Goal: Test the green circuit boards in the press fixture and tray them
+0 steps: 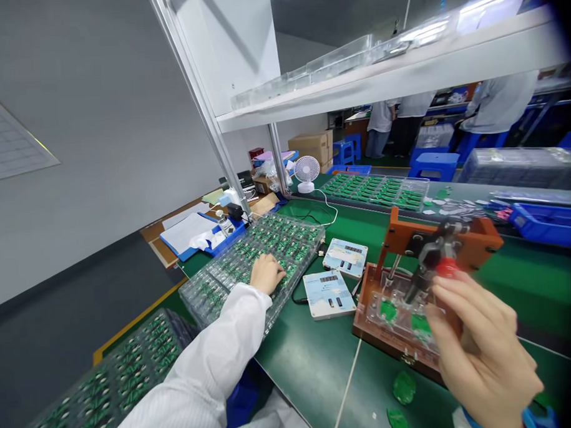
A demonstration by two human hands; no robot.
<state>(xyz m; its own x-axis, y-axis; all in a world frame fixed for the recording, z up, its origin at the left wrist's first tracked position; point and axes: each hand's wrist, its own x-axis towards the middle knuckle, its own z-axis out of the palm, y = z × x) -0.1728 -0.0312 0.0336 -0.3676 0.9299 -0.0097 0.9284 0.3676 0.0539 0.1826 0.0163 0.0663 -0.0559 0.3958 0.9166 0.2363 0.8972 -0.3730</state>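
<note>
left arm stretched forward, left hand [267,274] palm down on tray [314,238] of green boards, fingers curled, grip unclear, right hand [482,344] raised close, fingers closed round red knob [447,269] atop fixture [388,336], centre right

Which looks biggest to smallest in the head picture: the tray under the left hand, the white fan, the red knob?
1. tray of green circuit boards
2. white fan
3. red knob
The fan stands far back and the knob close, so those two are unsure.
</note>
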